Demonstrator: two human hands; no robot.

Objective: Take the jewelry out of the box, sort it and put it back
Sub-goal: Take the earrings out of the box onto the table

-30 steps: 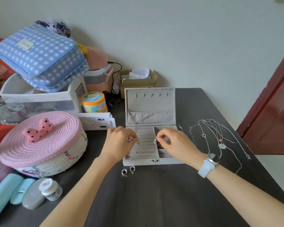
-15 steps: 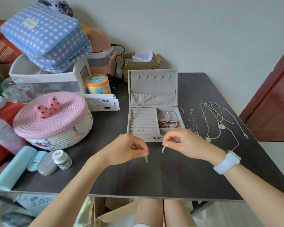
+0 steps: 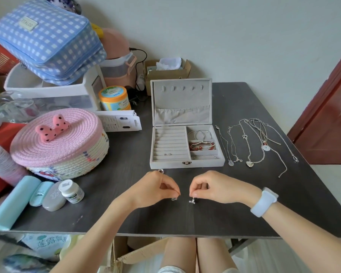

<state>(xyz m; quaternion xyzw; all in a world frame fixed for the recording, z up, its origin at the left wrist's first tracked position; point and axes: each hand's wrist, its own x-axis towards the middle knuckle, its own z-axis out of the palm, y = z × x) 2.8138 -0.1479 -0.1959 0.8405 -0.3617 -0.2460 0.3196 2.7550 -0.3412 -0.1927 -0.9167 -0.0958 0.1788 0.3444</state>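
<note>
My left hand (image 3: 156, 189) and right hand (image 3: 215, 187) each pinch a small earring above the worktop (image 3: 185, 219), near the open jewelry box (image 3: 185, 134).

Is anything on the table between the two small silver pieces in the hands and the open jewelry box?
Nothing visible blocks it. The left hand and right hand each pinch a small silver piece above bare table; only one ring lies near the jewelry box, off to the left of that path.

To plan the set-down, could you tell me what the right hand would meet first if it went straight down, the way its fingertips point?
Probably the dark grey tabletop directly below the right hand and its small silver earring; height is unclear.
</note>
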